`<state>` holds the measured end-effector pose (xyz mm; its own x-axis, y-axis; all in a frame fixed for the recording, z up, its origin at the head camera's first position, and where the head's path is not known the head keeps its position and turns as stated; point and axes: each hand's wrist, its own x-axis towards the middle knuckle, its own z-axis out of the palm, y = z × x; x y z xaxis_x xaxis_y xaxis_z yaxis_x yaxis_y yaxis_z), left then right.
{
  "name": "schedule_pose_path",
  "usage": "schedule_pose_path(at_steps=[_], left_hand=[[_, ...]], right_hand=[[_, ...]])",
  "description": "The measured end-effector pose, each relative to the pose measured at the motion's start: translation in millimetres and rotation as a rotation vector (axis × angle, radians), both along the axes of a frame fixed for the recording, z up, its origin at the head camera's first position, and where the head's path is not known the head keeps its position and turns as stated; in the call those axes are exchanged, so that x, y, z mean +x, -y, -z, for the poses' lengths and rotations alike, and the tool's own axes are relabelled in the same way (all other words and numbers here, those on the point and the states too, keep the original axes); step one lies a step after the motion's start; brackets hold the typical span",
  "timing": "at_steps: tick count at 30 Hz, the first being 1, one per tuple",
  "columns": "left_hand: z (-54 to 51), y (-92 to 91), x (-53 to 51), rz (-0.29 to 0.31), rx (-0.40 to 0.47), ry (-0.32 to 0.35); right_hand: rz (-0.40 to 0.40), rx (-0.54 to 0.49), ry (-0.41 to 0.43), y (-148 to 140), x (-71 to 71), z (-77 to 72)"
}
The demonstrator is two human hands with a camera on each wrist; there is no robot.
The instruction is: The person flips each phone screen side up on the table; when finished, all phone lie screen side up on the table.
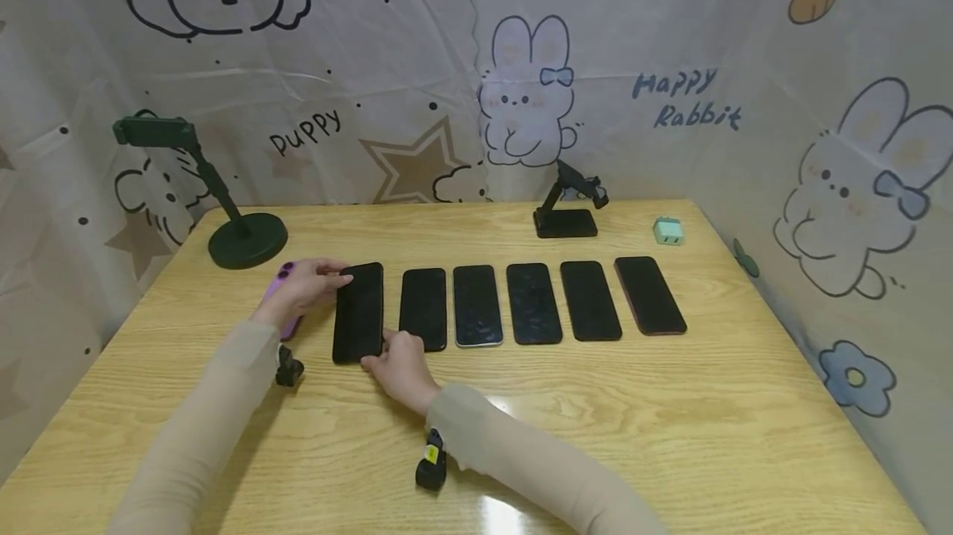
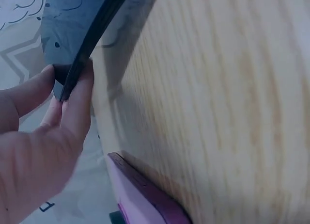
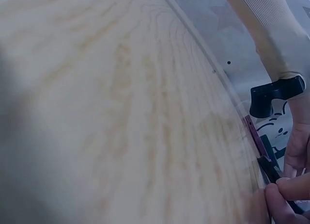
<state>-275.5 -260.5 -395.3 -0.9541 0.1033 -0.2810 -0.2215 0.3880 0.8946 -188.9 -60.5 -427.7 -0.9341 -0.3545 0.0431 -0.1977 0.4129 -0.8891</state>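
A black-screened phone [image 1: 359,316] is held between both hands, slightly raised off the wooden table. My left hand [image 1: 301,291] pinches its upper left corner; the left wrist view shows the thumb on one face and fingers on the other of the phone [image 2: 82,35]. At the lower right corner, my right hand [image 1: 404,370] pinches it between thumb and fingers, partly cut off in the right wrist view. Under the left wrist lies a purple phone [image 1: 277,280], back up and partly hidden. Just right of the held phone, another dark phone [image 1: 423,309] lies flat.
Several more phones lie in a row to the right, ending with a red-edged phone [image 1: 650,295]. Behind stand a dark green stand [image 1: 248,240], a small black stand [image 1: 566,223] and a mint-green block [image 1: 668,231]. A printed curtain [image 1: 417,47] surrounds the table.
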Motion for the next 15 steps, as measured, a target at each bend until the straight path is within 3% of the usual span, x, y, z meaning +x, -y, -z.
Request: schedule_pose_path(at_steps=[6, 15], left_hand=[[1.4, -2.1, -0.7, -0.033, -0.028, -0.010], [7.6, 0.6, 1.5, -0.034, -0.034, -0.013]], right_hand=[[0.007, 0.012, -0.020, -0.3, -1.6, 0.9], [0.032, 0.041, -0.047, 2.3, -3.3, 3.0]])
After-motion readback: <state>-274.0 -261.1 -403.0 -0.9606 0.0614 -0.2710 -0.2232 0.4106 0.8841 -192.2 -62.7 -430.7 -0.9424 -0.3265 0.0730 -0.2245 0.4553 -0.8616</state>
